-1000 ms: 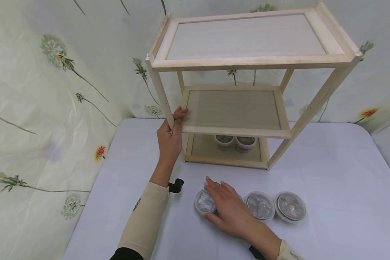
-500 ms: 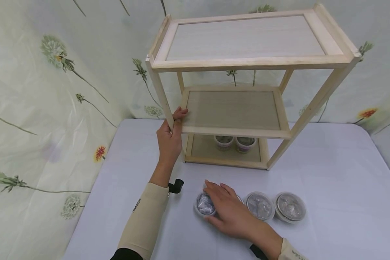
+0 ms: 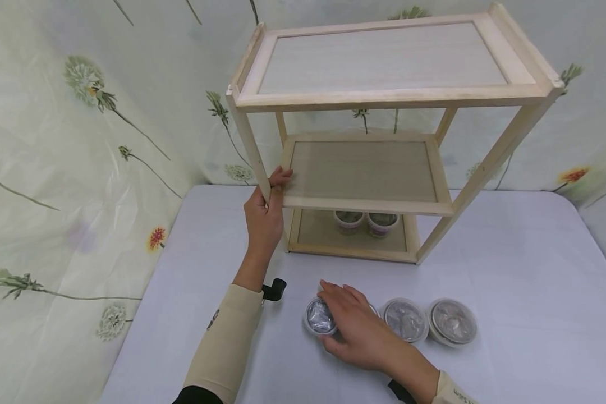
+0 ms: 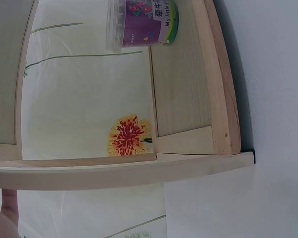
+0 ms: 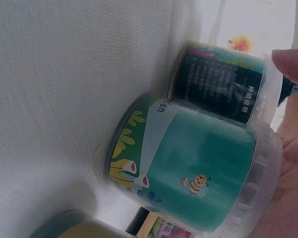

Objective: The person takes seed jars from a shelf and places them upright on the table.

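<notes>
L hand [image 3: 265, 216] grips rack post [image 3: 247, 140]; R hand [image 3: 356, 325] spread o/ tubs [image 3: 319, 317], can't tell hold. Prob. aligning; I'd nudge nxt.

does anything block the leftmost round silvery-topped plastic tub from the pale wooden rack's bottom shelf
Besides the right hand at the tub, nothing visible blocks the front approach to the bottom shelf; the middle wooden shelf sits above it.
</notes>
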The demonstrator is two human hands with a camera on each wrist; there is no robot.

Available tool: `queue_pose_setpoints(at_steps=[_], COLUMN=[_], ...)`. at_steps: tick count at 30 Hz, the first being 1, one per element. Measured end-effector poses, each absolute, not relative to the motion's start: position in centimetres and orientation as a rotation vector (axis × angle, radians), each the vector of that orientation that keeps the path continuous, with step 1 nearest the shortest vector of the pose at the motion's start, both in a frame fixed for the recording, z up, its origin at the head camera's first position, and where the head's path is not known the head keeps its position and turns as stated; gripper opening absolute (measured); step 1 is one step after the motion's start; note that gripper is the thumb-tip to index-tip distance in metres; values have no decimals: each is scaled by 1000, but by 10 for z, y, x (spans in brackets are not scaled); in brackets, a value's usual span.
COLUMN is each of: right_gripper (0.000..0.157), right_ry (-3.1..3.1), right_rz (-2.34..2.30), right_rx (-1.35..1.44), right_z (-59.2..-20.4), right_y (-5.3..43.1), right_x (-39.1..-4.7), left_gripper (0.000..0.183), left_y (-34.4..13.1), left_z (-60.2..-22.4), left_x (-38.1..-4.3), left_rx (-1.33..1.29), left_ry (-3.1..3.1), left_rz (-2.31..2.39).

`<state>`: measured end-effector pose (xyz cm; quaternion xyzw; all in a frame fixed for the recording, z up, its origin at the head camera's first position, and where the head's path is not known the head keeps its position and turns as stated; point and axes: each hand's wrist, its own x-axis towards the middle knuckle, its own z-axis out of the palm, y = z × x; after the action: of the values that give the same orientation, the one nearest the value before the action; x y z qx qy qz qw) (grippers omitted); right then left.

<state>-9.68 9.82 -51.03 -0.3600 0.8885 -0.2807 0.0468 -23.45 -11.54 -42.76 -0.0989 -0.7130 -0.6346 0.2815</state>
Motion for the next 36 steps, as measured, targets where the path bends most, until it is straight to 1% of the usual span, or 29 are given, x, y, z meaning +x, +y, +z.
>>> queue_pose_setpoints(at_steps=[5, 9, 16, 31, 36], right_gripper=[72, 72, 73, 72, 80], right_ry=[2708, 2699, 2699, 2697, 2680], right_rz=[-873, -877, -890, -877, -854], right_rx=[-1092, -1087, -1093, -1097, -1103], right_z=[-510, -510, -510, -508, -507], right_y=[99, 99, 100, 99, 100], right_x=[-98, -100, -100, -98, -98], left_gripper=[23, 24, 23, 25, 25], left_y=[-120, -117, -111, -112, -111], left_z=[-443, -439, -418, -417, -415], left_x=[-246, -243, -228, -228, -226], left_rx=[-273, -240, -245, -244, -235], left_ry=[-1888, -1900, -1896, -1896, -1908], left_rz=[-1704, -1710, -1726, -1729, -1721])
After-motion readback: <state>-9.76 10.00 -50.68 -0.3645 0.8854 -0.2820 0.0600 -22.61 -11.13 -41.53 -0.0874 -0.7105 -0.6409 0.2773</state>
